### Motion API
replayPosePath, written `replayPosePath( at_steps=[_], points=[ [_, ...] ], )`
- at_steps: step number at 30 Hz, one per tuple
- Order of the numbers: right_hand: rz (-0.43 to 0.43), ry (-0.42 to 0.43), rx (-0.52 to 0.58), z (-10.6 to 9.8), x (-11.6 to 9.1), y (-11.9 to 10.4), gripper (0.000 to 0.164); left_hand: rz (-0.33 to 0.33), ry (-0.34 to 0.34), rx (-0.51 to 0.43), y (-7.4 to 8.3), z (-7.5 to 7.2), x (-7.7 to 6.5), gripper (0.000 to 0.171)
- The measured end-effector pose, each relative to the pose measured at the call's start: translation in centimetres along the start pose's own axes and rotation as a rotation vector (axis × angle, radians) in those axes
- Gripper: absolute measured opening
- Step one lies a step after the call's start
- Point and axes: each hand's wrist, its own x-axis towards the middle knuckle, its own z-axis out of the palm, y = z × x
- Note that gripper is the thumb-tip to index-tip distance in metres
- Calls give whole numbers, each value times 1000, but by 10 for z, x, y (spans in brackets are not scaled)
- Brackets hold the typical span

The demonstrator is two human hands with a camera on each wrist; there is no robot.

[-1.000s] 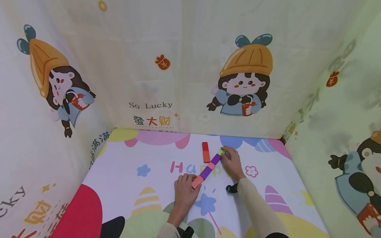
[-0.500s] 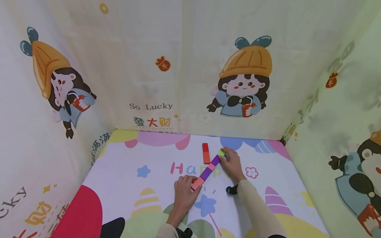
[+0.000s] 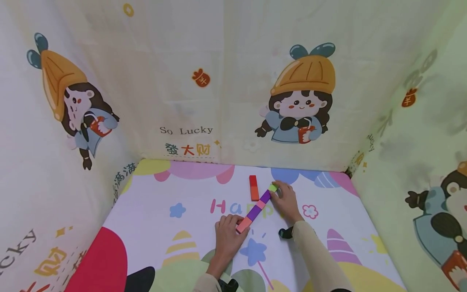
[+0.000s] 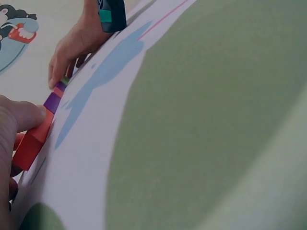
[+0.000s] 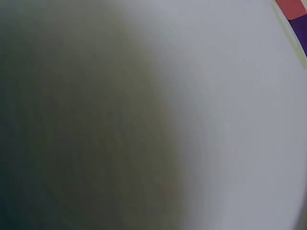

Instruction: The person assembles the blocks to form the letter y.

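A slanting row of blocks lies on the printed mat point(image 3: 146, 207). From the near end it runs salmon block point(image 3: 243, 224), purple block point(image 3: 253, 212), small pink block point(image 3: 260, 204), second purple block point(image 3: 265, 197), then green block point(image 3: 273, 187). My left hand point(image 3: 229, 237) grips the salmon block at the near end, its thumb point(image 4: 31, 115) along one side and fingers on the other. At the far end my right hand point(image 3: 287, 200) pinches the green block, its fingers partly covering it. The right wrist view shows mostly blur, with a purple block point(image 5: 301, 31) at its corner.
Just left of the row's far end, a red block point(image 3: 253, 181) and an orange block point(image 3: 254, 194) lie end to end. Patterned cloth walls point(image 3: 233, 81) rise behind and at both sides of the mat. Each wrist wears a dark device point(image 4: 112, 17).
Both hands stay at the two ends of the row, with hardly any motion. The whole head view has shifted slightly.
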Motion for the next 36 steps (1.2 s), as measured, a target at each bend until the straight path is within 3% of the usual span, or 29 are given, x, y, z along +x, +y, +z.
replayPosePath(
  at_steps=[9,13,16,21,25,30,36],
  points=[
    [1,13,0,0,3,2,51,-6,-23,42,1,3,2,36],
    [-5,15,-1,1,2,2,51,-33,-88,59,1,1,5,44],
    [11,5,-2,1,2,2,51,-53,-164,2,0,-7,12,47],
    [28,6,-13,1,3,3,51,-25,-254,-141,-8,-21,40,37],
    [27,13,-15,1,3,3,50,27,-323,-161,-18,-22,68,40],
    [13,9,-10,2,3,4,50,123,-408,-150,-28,-16,99,57],
    [4,12,-13,3,2,4,49,227,-474,-121,-38,1,127,71]
  ],
)
